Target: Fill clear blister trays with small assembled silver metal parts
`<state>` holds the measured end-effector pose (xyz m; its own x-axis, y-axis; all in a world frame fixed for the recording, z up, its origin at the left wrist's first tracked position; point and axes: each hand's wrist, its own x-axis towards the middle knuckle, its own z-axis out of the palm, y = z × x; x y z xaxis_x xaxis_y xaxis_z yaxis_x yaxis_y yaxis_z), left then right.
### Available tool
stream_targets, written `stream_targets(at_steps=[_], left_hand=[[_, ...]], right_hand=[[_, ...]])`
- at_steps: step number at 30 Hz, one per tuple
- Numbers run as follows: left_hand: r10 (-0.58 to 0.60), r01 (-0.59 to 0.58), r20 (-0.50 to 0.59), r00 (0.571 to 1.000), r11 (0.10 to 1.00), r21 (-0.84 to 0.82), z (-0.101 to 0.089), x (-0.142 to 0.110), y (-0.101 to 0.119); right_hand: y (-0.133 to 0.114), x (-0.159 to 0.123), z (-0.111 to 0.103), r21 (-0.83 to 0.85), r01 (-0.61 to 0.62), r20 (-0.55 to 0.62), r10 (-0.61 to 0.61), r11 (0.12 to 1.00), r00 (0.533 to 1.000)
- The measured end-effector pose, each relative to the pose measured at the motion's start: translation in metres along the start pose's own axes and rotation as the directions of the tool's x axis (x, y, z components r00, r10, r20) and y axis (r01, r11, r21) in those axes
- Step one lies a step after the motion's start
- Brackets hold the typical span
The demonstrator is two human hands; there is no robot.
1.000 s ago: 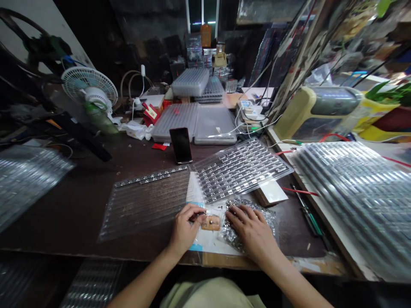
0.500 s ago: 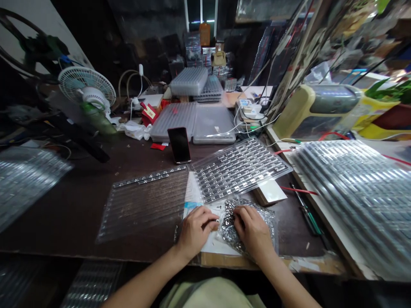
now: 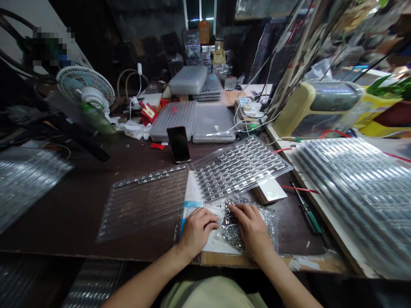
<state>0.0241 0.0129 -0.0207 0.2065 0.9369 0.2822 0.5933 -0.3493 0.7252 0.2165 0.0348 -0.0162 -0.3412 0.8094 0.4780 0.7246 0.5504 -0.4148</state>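
My left hand (image 3: 197, 227) rests over white paper (image 3: 213, 246), thumb and fingers pressed together. Whatever small thing sits in that pinch is mostly covered by the fingers. Lying on the right side of the paper is a clear plastic bag (image 3: 231, 236) full of small shiny metal parts. My right hand (image 3: 253, 229) is over this bag, fingers stretched out to the left across the parts. Behind the hands, a clear tray (image 3: 240, 169) holds rows of metal parts. To the left lies another clear ribbed tray (image 3: 144, 207) with parts only along its far edge.
A phone (image 3: 178, 144) stands upright behind the trays. A white-topped block (image 3: 271, 191) props near the right tray. Further right lie a green-handled screwdriver (image 3: 311, 217) and stacked clear trays (image 3: 353, 192). A fan (image 3: 86, 87) stands at the back left.
My right hand's fingers have come out from among the metal parts, straightened and shifted slightly left. My left hand has barely moved.
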Motion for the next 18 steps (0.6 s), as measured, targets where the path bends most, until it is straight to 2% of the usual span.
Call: stream_targets(at_steps=[3,5,8,12,15,18], left_hand=[[0.015,-0.016,-0.03,0.999,0.999,-0.031,-0.006,0.004,-0.002],[0.011,-0.011,-0.094,0.996,1.0,-0.004,-0.02,0.018,-0.011],[-0.06,0.094,-0.23,0.971,0.986,0.14,-0.056,0.056,-0.04],[-0.142,0.275,-0.336,0.931,0.878,0.392,-0.098,0.097,-0.087],[-0.169,0.323,-0.337,0.926,0.816,0.479,-0.112,0.099,-0.111],[-0.157,0.342,-0.365,0.918,0.78,0.525,-0.117,0.088,-0.117]], right_hand=[[-0.007,0.003,-0.003,0.039,-0.021,-0.004,0.021,0.999,1.0],[-0.014,0.005,-0.004,0.098,-0.025,0.001,0.025,0.995,1.0],[-0.027,0.005,0.002,0.185,-0.021,0.036,0.015,0.983,0.999],[-0.04,0.005,0.018,0.179,-0.083,0.115,0.063,0.98,0.991],[-0.045,0.005,0.027,0.116,-0.109,0.123,0.095,0.987,0.988],[-0.045,0.006,0.032,0.106,-0.112,0.105,0.101,0.988,0.989]])
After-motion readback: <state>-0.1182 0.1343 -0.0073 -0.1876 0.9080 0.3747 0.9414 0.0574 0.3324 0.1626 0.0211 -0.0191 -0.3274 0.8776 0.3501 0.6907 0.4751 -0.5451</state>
